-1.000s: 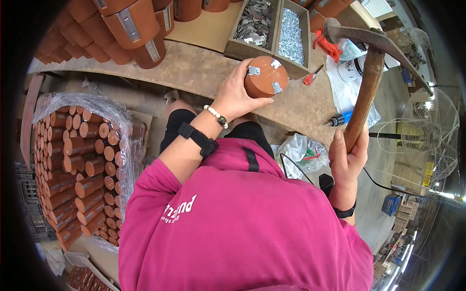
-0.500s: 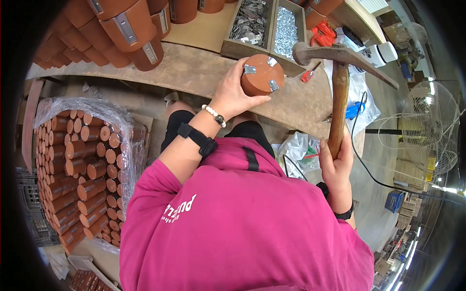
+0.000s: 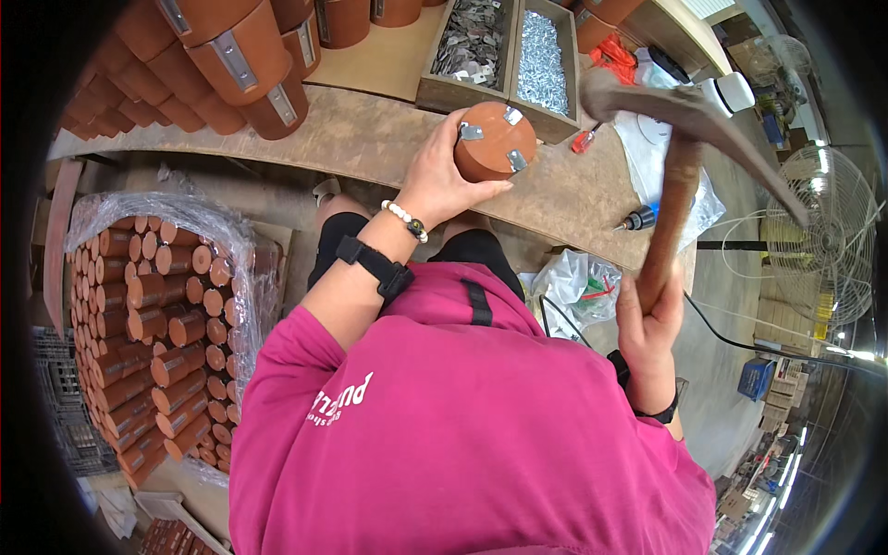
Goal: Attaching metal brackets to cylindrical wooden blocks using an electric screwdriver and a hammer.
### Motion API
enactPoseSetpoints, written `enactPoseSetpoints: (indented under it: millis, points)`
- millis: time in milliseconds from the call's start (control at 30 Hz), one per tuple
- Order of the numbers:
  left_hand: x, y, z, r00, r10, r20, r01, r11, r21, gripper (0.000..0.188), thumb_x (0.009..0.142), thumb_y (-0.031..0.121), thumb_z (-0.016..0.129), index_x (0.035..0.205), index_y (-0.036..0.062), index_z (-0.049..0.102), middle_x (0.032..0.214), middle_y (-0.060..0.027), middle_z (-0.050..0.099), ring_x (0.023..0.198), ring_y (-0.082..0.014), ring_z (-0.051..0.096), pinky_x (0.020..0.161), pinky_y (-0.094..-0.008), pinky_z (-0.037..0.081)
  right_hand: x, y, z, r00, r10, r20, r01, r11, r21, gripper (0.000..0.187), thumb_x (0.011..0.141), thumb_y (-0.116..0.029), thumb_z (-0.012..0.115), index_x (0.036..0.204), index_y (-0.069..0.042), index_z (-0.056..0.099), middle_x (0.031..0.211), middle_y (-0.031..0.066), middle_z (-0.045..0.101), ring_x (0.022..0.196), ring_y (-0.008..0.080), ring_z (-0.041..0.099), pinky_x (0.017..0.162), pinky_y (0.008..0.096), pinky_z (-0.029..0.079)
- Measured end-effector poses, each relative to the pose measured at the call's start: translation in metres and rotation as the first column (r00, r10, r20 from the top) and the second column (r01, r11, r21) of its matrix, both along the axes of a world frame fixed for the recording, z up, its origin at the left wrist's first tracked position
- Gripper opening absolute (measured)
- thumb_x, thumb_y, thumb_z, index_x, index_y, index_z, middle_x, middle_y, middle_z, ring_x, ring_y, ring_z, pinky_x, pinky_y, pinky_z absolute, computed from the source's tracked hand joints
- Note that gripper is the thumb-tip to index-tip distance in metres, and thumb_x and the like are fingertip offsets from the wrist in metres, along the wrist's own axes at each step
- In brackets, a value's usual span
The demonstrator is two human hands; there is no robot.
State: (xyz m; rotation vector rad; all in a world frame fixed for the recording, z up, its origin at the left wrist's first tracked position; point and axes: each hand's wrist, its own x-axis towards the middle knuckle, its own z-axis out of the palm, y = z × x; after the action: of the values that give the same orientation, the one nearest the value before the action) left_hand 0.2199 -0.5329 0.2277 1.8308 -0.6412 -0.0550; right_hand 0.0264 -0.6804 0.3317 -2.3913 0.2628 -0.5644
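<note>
My left hand wraps around a reddish-brown cylinder at the front edge of the wooden workbench. Three small shiny metal clips are set around the rim of its round top face. In my right hand is the wooden handle of a hammer. Its long, rusty head is raised to the right of the cylinder, apart from it and somewhat blurred. Part of the cylinder's side is covered by my left fingers.
Behind the cylinder stand wooden bins of flat metal pieces and silvery fasteners. More cylinders are stacked at the back left and in a plastic-wrapped crate. A red-handled screwdriver, a blue power tool and a fan are rightward.
The hammer has swung a little to the right with my right hand, its head tilting further. My left hand and the cylinder have shifted only slightly, to the left.
</note>
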Motion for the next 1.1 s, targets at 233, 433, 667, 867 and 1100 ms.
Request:
enactPoseSetpoints:
  millis: [233,433,667,867,1100]
  points:
    - [0.000,0.001,-0.005,1.000,0.024,0.015,-0.025,0.999,0.026,0.086,0.050,0.028,0.076,0.119,0.0049,0.030,0.112,-0.0171,0.045,0.104,-0.0310,0.044,0.088,-0.0365,0.037,0.007,0.005,-0.025,0.950,-0.003,-0.311,0.019,0.999,0.048,0.039,0.074,-0.004,0.053,0.111,-0.003,0.041,0.085,0.0201,0.054,0.074,0.0293,0.058,0.065,0.0316,0.044]
    - [0.001,-0.001,-0.004,0.999,-0.001,0.051,0.001,1.000,0.004,0.087,0.051,0.028,0.076,0.119,0.0044,0.028,0.112,-0.0174,0.045,0.104,-0.0316,0.044,0.087,-0.0367,0.038,0.022,-0.031,-0.029,0.984,-0.110,-0.138,0.130,0.981,0.146,0.041,0.076,-0.006,0.053,0.113,0.001,0.038,0.076,0.0083,0.053,0.064,0.0176,0.054,0.057,0.0258,0.044]
    - [0.010,0.008,0.018,0.990,-0.080,0.115,0.074,0.996,0.055,0.091,0.050,0.027,0.077,0.122,0.0047,0.027,0.114,-0.0157,0.042,0.106,-0.0309,0.042,0.089,-0.0367,0.036,0.071,-0.076,-0.035,0.967,-0.125,-0.222,0.253,0.357,0.899,0.024,0.077,-0.007,0.047,0.101,-0.006,0.040,0.055,-0.0007,0.037,0.040,0.0071,0.035,0.034,0.0222,0.030]
    - [0.021,0.015,0.020,0.962,-0.269,-0.043,0.264,0.959,-0.101,0.061,0.065,0.025,0.070,0.114,0.0026,0.042,0.110,-0.0154,0.049,0.102,-0.0248,0.048,0.086,-0.0330,0.039,0.103,-0.107,-0.095,0.961,-0.185,-0.205,0.173,-0.177,0.969,0.010,0.079,-0.009,0.046,0.085,-0.006,0.038,0.060,0.0010,0.041,0.043,0.0093,0.039,0.036,0.0239,0.035]
    - [0.021,0.015,0.024,0.930,-0.300,-0.210,0.227,0.922,-0.313,0.031,0.080,0.006,0.052,0.111,-0.0003,0.048,0.097,-0.0068,0.056,0.086,-0.0098,0.053,0.076,-0.0220,0.042,0.117,-0.104,-0.123,0.793,-0.545,0.273,0.600,0.620,-0.505,0.043,0.074,-0.017,0.056,0.109,-0.001,0.036,0.084,0.0139,0.047,0.075,0.0250,0.049,0.065,0.0367,0.044]
